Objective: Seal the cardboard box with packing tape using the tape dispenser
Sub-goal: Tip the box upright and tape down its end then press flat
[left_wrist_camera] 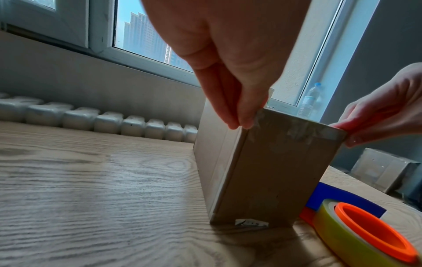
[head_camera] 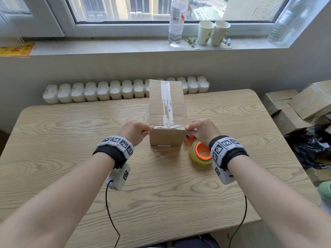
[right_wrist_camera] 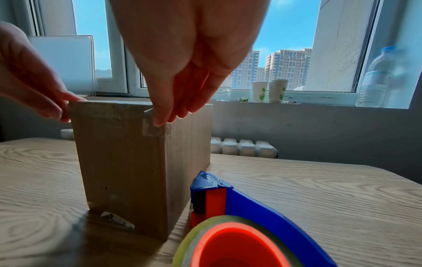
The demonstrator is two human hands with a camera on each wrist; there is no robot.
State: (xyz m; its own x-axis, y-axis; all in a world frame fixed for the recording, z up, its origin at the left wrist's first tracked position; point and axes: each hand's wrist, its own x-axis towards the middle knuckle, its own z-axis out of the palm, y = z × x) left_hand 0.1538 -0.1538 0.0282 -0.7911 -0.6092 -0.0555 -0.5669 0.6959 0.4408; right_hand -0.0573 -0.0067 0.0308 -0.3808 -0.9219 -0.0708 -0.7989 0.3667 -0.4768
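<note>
A tall cardboard box [head_camera: 167, 111] stands on the wooden table [head_camera: 71, 140]. Clear tape runs down the middle of its top. A second tape strip [head_camera: 169, 126] crosses the near top edge. My left hand [head_camera: 136, 130] pinches the strip's left end around the near left corner [left_wrist_camera: 255, 119]. My right hand [head_camera: 201, 130] pinches the right end around the near right corner, where the tape [right_wrist_camera: 157, 129] wraps onto the side. The blue and orange tape dispenser [head_camera: 200, 153] with its yellowish roll lies on the table beside the box, under my right wrist, and nobody holds it.
A white radiator [head_camera: 125, 90] runs behind the table. The windowsill carries a water bottle [head_camera: 176, 22] and two paper cups [head_camera: 213, 33]. More cardboard boxes [head_camera: 304, 102] and a black bag [head_camera: 311, 145] sit off the table's right edge.
</note>
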